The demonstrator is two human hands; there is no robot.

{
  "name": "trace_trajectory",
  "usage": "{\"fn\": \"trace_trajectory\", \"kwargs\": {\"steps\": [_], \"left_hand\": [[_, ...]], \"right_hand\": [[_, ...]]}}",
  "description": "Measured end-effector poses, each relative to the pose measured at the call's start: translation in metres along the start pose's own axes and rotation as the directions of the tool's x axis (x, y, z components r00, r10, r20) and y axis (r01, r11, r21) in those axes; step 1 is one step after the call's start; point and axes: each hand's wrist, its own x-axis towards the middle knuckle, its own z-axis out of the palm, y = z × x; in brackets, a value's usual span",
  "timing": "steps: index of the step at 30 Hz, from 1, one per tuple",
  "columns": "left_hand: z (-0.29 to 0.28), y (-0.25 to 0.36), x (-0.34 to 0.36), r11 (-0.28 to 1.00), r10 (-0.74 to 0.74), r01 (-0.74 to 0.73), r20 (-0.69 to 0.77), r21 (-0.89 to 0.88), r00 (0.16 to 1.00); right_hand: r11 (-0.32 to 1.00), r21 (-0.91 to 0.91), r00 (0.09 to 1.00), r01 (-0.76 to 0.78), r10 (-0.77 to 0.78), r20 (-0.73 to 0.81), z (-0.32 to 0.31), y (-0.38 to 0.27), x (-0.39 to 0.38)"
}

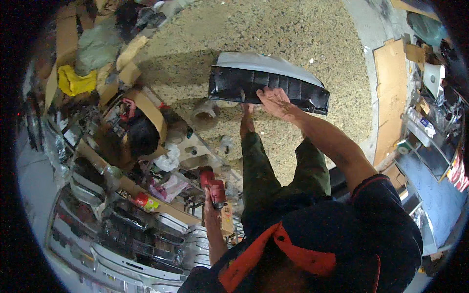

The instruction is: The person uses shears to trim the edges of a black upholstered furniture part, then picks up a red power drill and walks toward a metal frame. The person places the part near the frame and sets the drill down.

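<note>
A long curved moulded panel, pale grey along its far edge and ribbed black on the side facing me, is above the speckled floor. My right hand grips its near edge right of the middle, with the thumb side over the black face. Off to the left, my left hand is closed around a red power tool, which looks like a cordless drill. Its lower end is dark. The panel's underside and some of my fingers are hidden.
Cardboard boxes, a yellow cloth and a brown pot-like cylinder lie left. Plastic-wrapped car parts crowd the lower left. A flat cardboard sheet and a blue panel are at the right.
</note>
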Motion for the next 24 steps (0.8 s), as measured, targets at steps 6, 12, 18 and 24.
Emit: {"fn": "trace_trajectory", "kwargs": {"steps": [6, 12, 18, 24], "left_hand": [[0.073, 0.070, 0.004, 0.978, 0.203, -0.208, 0.256, -0.006, 0.945], [0.178, 0.176, 0.043, 0.898, 0.426, -0.439, 0.195, 0.031, 0.884], [0.265, 0.246, 0.076, 0.917, 0.232, -0.360, 0.501, 0.174, 0.834], [0.280, 0.227, 0.094, 0.970, 0.164, -0.235, 0.568, 0.054, 0.806]], "right_hand": [[0.997, 0.059, 0.992, 0.056, -0.048, -0.120, 0.012, 0.003, -0.009], [0.979, 0.185, 0.991, -0.087, 0.104, -0.086, 0.023, -0.006, -0.030], [0.672, 0.668, 0.934, -0.320, 0.343, 0.102, 0.013, -0.012, -0.006], [0.179, 0.941, 0.874, -0.286, 0.452, 0.180, 0.003, -0.082, 0.104]]}}
